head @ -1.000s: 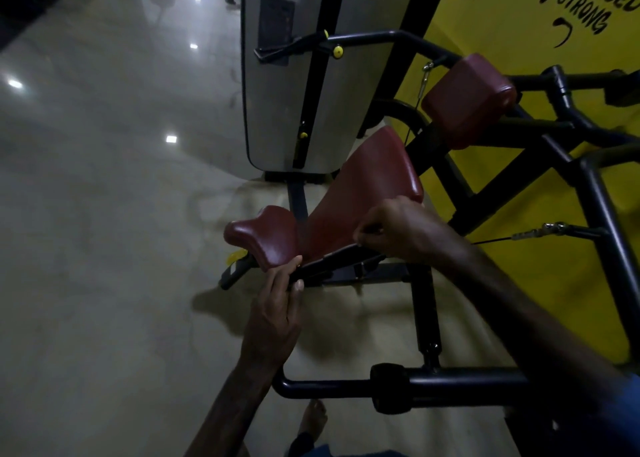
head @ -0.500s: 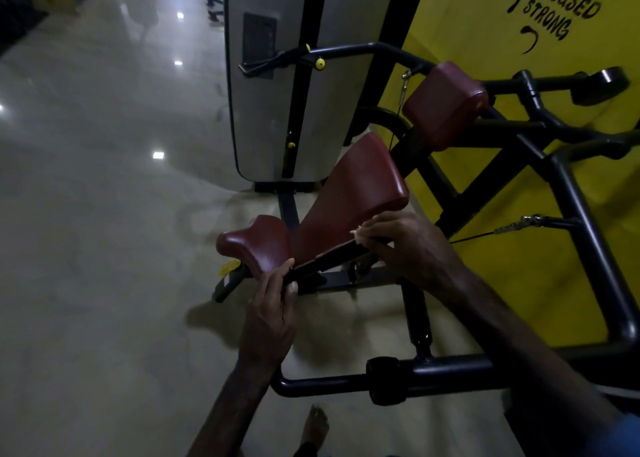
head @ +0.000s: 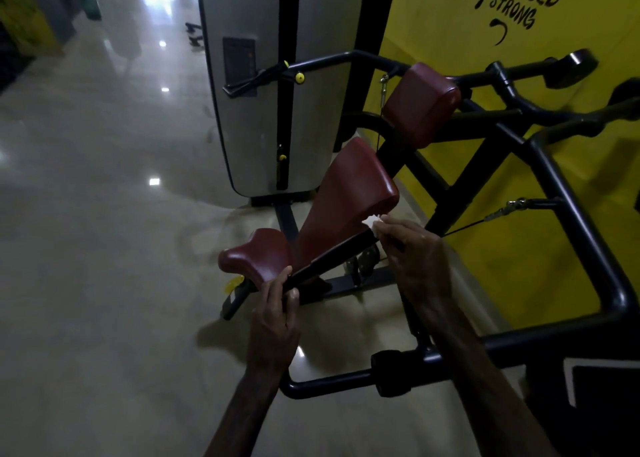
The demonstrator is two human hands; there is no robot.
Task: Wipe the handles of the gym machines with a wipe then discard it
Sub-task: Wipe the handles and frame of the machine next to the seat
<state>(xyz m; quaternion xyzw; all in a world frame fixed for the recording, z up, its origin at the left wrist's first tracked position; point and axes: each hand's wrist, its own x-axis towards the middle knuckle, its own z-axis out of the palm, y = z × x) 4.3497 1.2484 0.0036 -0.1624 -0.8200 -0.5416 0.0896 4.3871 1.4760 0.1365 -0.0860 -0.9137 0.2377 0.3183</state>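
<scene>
A gym: padded weight machine [head: 346, 207] with cables, slogan-painted yellow wall [head: 450, 16], glossy floor [head: 104, 248].

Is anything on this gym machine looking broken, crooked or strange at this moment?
Nothing stands out. The red seat and back pad look intact. The left hand grips the black handle; the right hand presses a white wipe on its far end.

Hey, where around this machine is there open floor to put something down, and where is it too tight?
Bare floor spreads wide left of the red seat and the grey weight stack cover. A smaller patch lies under the seat, ahead of the black handle bar. It is crowded on the right, where frame tubes and the cable run along the yellow wall.
</scene>
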